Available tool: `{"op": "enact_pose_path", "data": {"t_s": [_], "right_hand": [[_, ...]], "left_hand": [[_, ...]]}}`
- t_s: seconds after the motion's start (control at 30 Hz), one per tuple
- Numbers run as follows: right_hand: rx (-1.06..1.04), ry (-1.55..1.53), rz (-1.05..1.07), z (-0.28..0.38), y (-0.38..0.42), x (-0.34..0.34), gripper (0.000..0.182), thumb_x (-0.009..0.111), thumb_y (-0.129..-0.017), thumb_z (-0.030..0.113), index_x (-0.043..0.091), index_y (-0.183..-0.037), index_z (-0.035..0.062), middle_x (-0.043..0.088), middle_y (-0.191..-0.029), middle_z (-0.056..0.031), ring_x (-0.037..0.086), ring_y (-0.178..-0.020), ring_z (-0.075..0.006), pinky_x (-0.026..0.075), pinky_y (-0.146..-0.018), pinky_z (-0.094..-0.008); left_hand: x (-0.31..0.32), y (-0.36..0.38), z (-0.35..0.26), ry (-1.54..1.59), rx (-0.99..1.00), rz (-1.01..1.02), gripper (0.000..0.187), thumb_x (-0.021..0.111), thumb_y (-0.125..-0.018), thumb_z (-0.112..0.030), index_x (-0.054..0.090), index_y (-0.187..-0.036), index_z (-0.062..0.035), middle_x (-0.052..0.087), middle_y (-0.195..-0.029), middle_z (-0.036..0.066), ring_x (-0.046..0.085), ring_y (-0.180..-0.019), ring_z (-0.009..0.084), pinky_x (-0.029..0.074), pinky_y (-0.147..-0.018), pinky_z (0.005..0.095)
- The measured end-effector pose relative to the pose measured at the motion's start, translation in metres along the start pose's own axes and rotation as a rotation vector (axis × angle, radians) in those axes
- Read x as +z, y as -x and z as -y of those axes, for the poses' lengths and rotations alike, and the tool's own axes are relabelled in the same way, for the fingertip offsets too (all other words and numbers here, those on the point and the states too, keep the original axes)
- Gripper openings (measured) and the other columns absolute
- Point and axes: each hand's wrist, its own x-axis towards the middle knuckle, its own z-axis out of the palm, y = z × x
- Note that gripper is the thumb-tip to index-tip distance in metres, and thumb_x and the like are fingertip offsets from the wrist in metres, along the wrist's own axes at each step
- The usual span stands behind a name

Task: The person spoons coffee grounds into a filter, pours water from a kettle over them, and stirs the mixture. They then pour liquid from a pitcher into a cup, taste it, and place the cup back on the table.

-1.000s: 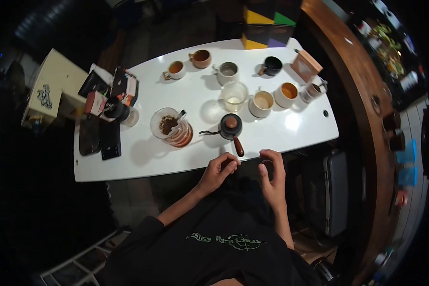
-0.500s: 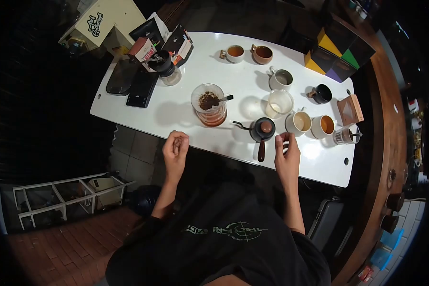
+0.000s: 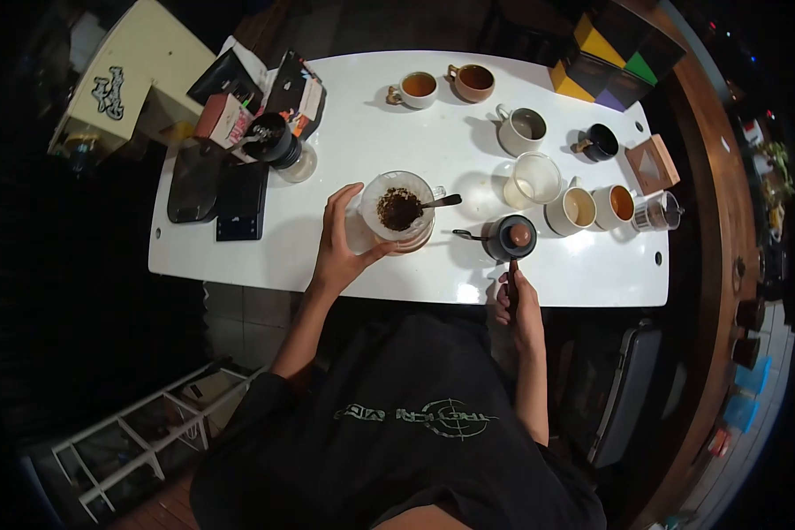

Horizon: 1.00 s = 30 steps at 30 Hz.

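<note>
My left hand [image 3: 343,252] is open, thumb and fingers spread at the left side of the glass coffee dripper. Dark coffee grounds [image 3: 399,208] lie in the paper filter [image 3: 378,188] of that dripper, which sits on a glass server [image 3: 412,244]. A spoon [image 3: 442,201] rests with its bowl in the grounds and its dark handle pointing right. My right hand [image 3: 522,305] is closed around the wooden handle of a black gooseneck kettle [image 3: 505,248], whose spout points left. The kettle is at the table's front edge, its lid on with a brown knob.
Right of the kettle stand a clear plastic cup [image 3: 533,179], several mugs and a glass press [image 3: 657,213]. Two filled cups [image 3: 418,86] are at the back. A hand grinder [image 3: 284,152], a black scale [image 3: 241,203] and boxes occupy the left of the white table [image 3: 353,97].
My left hand has moved up and opened beside the dripper. My right hand has taken hold of the kettle's handle. The view has shifted and turned slightly.
</note>
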Motion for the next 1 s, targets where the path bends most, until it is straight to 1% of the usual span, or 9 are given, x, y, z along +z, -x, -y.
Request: {"op": "enact_pose_path", "data": {"t_s": [0.03,0.1,0.2,0.3,0.4,0.57,0.6,0.8,1.0], "right_hand": [[-0.007,-0.005,-0.016,-0.004,-0.003,0.003,0.037,0.044,-0.104,0.041,0.053,-0.095,0.0067,0.048,-0.066,0.0,0.044,-0.051,-0.0084,0.033,-0.045,-0.0238],[-0.123,0.083,-0.198,-0.011,-0.009,0.013,0.037,0.046,-0.104,0.041,0.052,-0.087,0.0093,0.044,-0.063,0.0026,0.039,-0.048,-0.006,0.03,-0.043,-0.0223],[-0.209,0.202,-0.322,-0.015,-0.006,0.021,0.037,0.048,-0.104,0.041,0.052,-0.083,0.0106,0.041,-0.061,0.0048,0.036,-0.047,-0.0048,0.028,-0.043,-0.0215],[-0.259,0.172,-0.384,-0.006,0.013,0.034,0.037,0.049,-0.104,0.04,0.053,-0.082,0.0106,0.04,-0.062,0.006,0.035,-0.048,-0.0041,0.028,-0.043,-0.0215],[-0.325,0.176,-0.365,0.014,0.038,0.042,0.034,0.049,-0.104,0.038,0.055,-0.085,0.0108,0.037,-0.062,0.0074,0.033,-0.048,-0.0031,0.027,-0.043,-0.021],[-0.516,0.24,-0.449,0.059,0.063,0.061,0.035,0.05,-0.104,0.037,0.048,-0.079,0.0128,0.033,-0.06,0.0087,0.029,-0.046,-0.0019,0.023,-0.041,-0.0206],[-0.544,0.267,-0.459,0.072,0.066,0.068,0.035,0.046,-0.106,0.03,0.048,-0.077,0.0106,0.036,-0.06,0.0085,0.031,-0.047,0.0,0.025,-0.042,-0.0194],[-0.707,0.498,-0.335,0.111,0.051,0.095,0.033,0.049,-0.105,0.028,0.051,-0.08,0.0066,0.035,-0.061,0.0085,0.032,-0.052,0.001,0.024,-0.046,-0.0192],[-0.803,0.715,-0.334,0.121,0.031,0.125,0.031,0.052,-0.103,0.024,0.061,-0.093,-0.0042,0.039,-0.06,0.005,0.031,-0.056,-0.0032,0.023,-0.048,-0.0259]], "left_hand": [[0.001,-0.004,0.003,0.012,0.009,0.01,0.097,0.086,-0.069,-0.049,0.04,-0.141,-0.0031,0.045,-0.14,0.015,0.045,-0.13,0.0325,0.04,-0.106,0.0452],[0.002,-0.01,0.007,0.045,0.039,0.038,0.098,0.088,-0.066,-0.045,0.041,-0.141,-0.0023,0.045,-0.14,0.015,0.044,-0.132,0.0335,0.038,-0.109,0.0455],[0.001,-0.013,0.011,0.045,0.061,0.08,0.099,0.09,-0.064,-0.04,0.04,-0.142,-0.0021,0.044,-0.141,0.015,0.044,-0.132,0.0341,0.039,-0.109,0.0454],[0.002,-0.01,0.013,0.09,0.022,0.105,0.095,0.091,-0.064,-0.035,0.042,-0.139,-0.0037,0.045,-0.141,0.014,0.044,-0.132,0.0329,0.039,-0.109,0.0453],[-0.001,-0.009,0.015,0.093,0.006,0.144,0.091,0.091,-0.063,-0.033,0.045,-0.137,-0.0035,0.045,-0.142,0.012,0.044,-0.132,0.032,0.038,-0.11,0.0452],[-0.004,-0.003,0.023,0.061,0.03,0.135,0.089,0.091,-0.063,-0.033,0.048,-0.136,-0.0033,0.046,-0.142,0.013,0.043,-0.133,0.0324,0.037,-0.111,0.0455],[-0.003,-0.002,0.026,0.043,0.044,0.134,0.09,0.091,-0.063,-0.033,0.048,-0.136,-0.0032,0.047,-0.141,0.013,0.043,-0.134,0.0326,0.036,-0.111,0.0456],[0.003,0.0,0.033,0.027,0.092,0.123,0.089,0.09,-0.064,-0.033,0.048,-0.137,-0.0034,0.048,-0.139,0.013,0.042,-0.134,0.0326,0.035,-0.111,0.0456],[-0.004,0.0,0.03,-0.011,0.115,0.123,0.078,0.09,-0.066,-0.031,0.055,-0.13,-0.0024,0.05,-0.138,0.013,0.041,-0.135,0.0315,0.034,-0.111,0.0458]]}}
